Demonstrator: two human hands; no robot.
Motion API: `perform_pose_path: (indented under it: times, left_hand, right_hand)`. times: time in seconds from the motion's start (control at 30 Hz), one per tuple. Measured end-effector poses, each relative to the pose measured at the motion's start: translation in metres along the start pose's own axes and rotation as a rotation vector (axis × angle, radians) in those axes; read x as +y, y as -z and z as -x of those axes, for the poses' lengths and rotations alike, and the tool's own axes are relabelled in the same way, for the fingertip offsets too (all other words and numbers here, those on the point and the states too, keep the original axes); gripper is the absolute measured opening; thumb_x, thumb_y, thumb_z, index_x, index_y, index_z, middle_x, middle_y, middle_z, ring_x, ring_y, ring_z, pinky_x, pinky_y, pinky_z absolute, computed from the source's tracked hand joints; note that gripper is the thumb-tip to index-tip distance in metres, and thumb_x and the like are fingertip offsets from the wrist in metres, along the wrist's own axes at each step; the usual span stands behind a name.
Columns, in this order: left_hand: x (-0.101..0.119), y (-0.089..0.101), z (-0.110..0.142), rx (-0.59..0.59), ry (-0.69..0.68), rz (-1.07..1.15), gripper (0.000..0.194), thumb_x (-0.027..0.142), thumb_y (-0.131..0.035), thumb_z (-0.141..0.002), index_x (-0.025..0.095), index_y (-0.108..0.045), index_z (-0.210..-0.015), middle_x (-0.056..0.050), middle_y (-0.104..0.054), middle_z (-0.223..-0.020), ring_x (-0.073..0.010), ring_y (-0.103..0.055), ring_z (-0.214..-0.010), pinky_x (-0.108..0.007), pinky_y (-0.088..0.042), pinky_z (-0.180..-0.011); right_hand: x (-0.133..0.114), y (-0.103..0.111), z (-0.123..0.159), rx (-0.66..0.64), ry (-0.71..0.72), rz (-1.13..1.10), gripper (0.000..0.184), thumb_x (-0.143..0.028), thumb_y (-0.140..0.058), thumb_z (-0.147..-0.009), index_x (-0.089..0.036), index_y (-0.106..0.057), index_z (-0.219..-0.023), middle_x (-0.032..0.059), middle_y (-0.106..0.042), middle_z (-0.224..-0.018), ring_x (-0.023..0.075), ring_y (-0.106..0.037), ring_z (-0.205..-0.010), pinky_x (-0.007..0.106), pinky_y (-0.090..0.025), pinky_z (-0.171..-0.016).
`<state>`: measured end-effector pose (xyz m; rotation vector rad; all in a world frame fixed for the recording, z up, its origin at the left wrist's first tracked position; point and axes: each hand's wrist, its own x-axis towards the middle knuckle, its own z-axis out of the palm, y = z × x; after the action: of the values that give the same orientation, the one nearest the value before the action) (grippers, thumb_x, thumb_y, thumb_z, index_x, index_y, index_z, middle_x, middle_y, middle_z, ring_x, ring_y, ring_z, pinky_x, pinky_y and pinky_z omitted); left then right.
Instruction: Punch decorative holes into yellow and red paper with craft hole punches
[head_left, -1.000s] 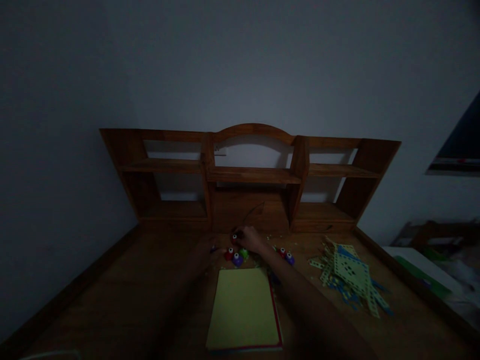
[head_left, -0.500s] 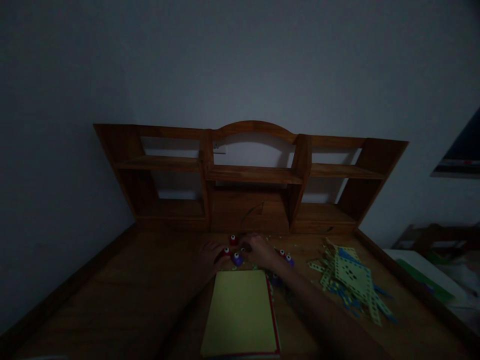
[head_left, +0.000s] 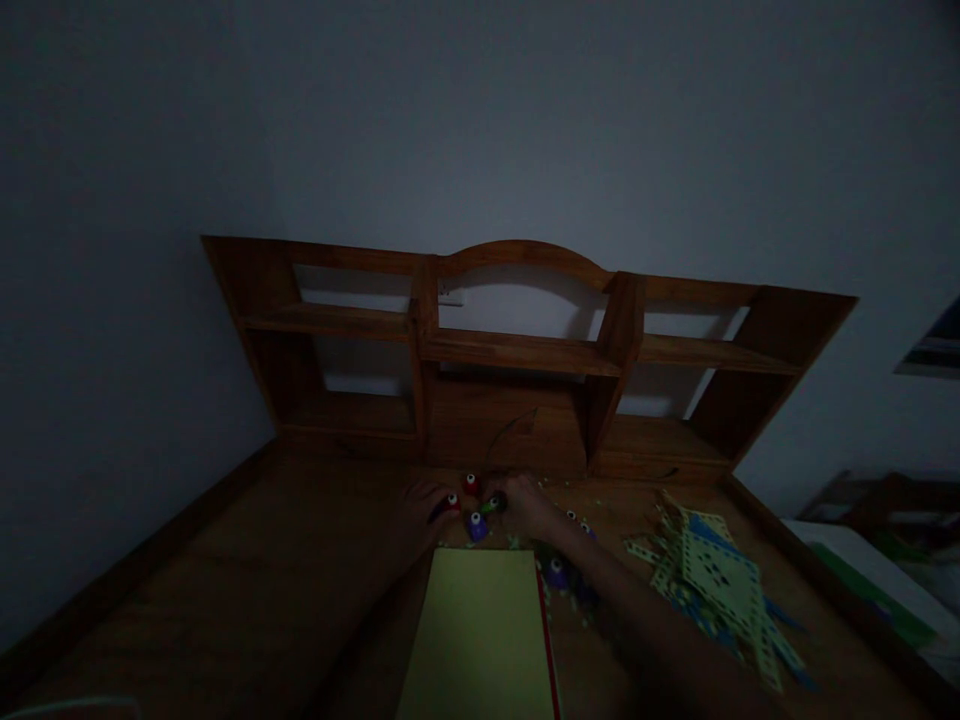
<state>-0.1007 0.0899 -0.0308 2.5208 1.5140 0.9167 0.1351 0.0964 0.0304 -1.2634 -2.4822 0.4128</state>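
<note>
Gripping a green one-eyed figure (head_left: pixel 489 507) in the bent fingers of the right hand (head_left: pixel 525 508), just above the tabletop (head_left: pixel 262 560). With the left hand (head_left: pixel 411 520), reaching a red one-eyed figure (head_left: pixel 453 504), fingers curled beside it; too dark to tell whether closed on it. Between the hands, counting four figures: the green one, the red one by the left fingers, a second red figure (head_left: pixel 471 484) farther back, and a purple figure (head_left: pixel 476 527) nearer. Around the right forearm, counting at least three more: two small figures (head_left: pixel 586 529) just beyond it, and another purple figure (head_left: pixel 556 573) on its near side.

Below the hands, running off the near edge: one yellow pad (head_left: pixel 480 635) with a red right edge. Toward the right edge: one heap of perforated sheets and strips (head_left: pixel 721 578), pale green and blue, too tangled to count. Along the back edge: one wooden shelf unit (head_left: pixel 517 350) with a single arch.
</note>
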Motion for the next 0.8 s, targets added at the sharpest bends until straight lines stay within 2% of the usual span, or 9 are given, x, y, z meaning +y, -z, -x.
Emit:
perform_pose_path:
  times: [0.13, 0.23, 0.37, 0.47, 0.53, 0.6, 0.67, 0.8]
  left_hand:
    - [0.001, 0.001, 0.000, -0.031, 0.016, 0.031, 0.029, 0.040, -0.058, -0.085, 0.026, -0.062, -0.111, -0.004, -0.065, -0.107, -0.0225, -0.055, -0.101, -0.038, -0.042, -0.090]
    - [-0.004, 0.005, 0.002, -0.053, 0.033, 0.021, 0.037, 0.042, -0.062, -0.082, 0.026, -0.061, -0.115, -0.005, -0.063, -0.111, -0.0236, -0.054, -0.104, -0.038, -0.042, -0.092]
    - [-0.020, 0.019, 0.006, -0.034, 0.093, -0.036, 0.042, 0.048, -0.064, -0.078, 0.024, -0.064, -0.112, -0.009, -0.062, -0.112, -0.0273, -0.054, -0.105, -0.042, -0.043, -0.089]
    - [-0.033, 0.026, 0.009, -0.064, 0.112, -0.006, 0.039, 0.048, -0.062, -0.079, 0.024, -0.066, -0.110, -0.010, -0.064, -0.107, -0.0280, -0.056, -0.101, -0.043, -0.043, -0.087]
    - [-0.038, 0.027, 0.010, -0.080, 0.101, 0.042, 0.034, 0.046, -0.060, -0.082, 0.025, -0.066, -0.109, -0.008, -0.066, -0.106, -0.0267, -0.057, -0.101, -0.042, -0.043, -0.089]
    - [-0.040, 0.025, 0.010, -0.068, 0.096, 0.086, 0.032, 0.043, -0.059, -0.083, 0.024, -0.066, -0.108, -0.007, -0.067, -0.106, -0.0249, -0.058, -0.100, -0.040, -0.043, -0.089]
    - [-0.041, 0.023, 0.009, -0.055, 0.093, 0.113, 0.030, 0.041, -0.058, -0.084, 0.022, -0.066, -0.105, -0.007, -0.067, -0.106, -0.0236, -0.057, -0.100, -0.037, -0.042, -0.090]
    - [-0.039, 0.020, 0.005, -0.059, 0.110, 0.164, 0.026, 0.039, -0.053, -0.087, 0.018, -0.067, -0.096, -0.008, -0.068, -0.098, -0.0214, -0.060, -0.091, -0.034, -0.045, -0.084]
  right_hand:
    - [0.007, 0.009, -0.014, 0.056, -0.034, 0.003, 0.028, -0.028, -0.068, -0.073, -0.027, -0.068, -0.101, -0.0009, -0.072, -0.096, 0.0162, -0.065, -0.088, 0.021, -0.042, -0.072]
    - [0.009, 0.010, -0.024, 0.093, -0.118, 0.080, 0.032, -0.027, -0.068, -0.073, -0.026, -0.066, -0.105, 0.0012, -0.071, -0.099, 0.0176, -0.064, -0.093, 0.022, -0.041, -0.075]
    - [0.005, 0.000, -0.032, 0.124, -0.191, 0.116, 0.030, -0.027, -0.065, -0.077, -0.022, -0.066, -0.106, 0.0069, -0.070, -0.102, 0.0212, -0.062, -0.100, 0.026, -0.040, -0.082]
    - [-0.001, -0.003, -0.032, 0.147, -0.218, 0.122, 0.030, -0.033, -0.063, -0.081, -0.021, -0.065, -0.108, 0.0090, -0.069, -0.103, 0.0218, -0.062, -0.100, 0.027, -0.041, -0.082]
    - [-0.008, 0.003, -0.030, 0.189, -0.227, 0.115, 0.032, -0.036, -0.060, -0.084, -0.021, -0.062, -0.112, 0.0094, -0.069, -0.106, 0.0213, -0.062, -0.099, 0.027, -0.042, -0.081]
    - [-0.019, 0.015, -0.023, 0.279, -0.209, 0.070, 0.030, -0.035, -0.057, -0.087, -0.020, -0.060, -0.114, 0.0086, -0.068, -0.104, 0.0199, -0.063, -0.096, 0.026, -0.044, -0.079]
    - [-0.038, 0.032, -0.007, 0.389, -0.134, -0.025, 0.027, -0.032, -0.055, -0.089, -0.020, -0.059, -0.112, 0.0064, -0.069, -0.096, 0.0182, -0.064, -0.087, 0.026, -0.046, -0.075]
    - [-0.104, 0.077, 0.051, 0.574, 0.115, -0.159, 0.035, -0.026, -0.050, -0.092, -0.023, -0.050, -0.127, 0.0026, -0.068, -0.099, 0.0148, -0.064, -0.086, 0.026, -0.049, -0.079]
